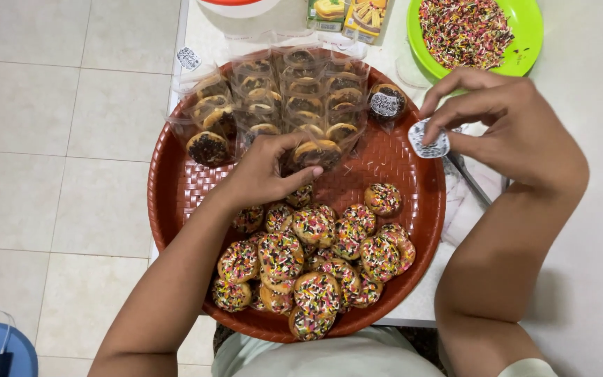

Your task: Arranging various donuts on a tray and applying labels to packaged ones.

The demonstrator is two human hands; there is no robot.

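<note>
Hands over red woven tray (176,188) on white table (594,230). Left hand (263,171) curled, fingers pinching clear bagged cookie (315,150) at tray middle. Right hand (507,122) holds small round sticker (428,139) between thumb and forefinger — just above tray's right rim. Rows of bagged cookies (280,94) fill tray's far half; one sealed with sticker (385,103). Loose sprinkled cookies (308,262) heaped in near half. Green plate (530,28) of sprinkles (463,29) beyond right hand — near table's far edge.

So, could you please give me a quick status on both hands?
Left hand pressing a bagged cookie on red tray. Right hand pinching small sticker. Nothing between them.
</note>
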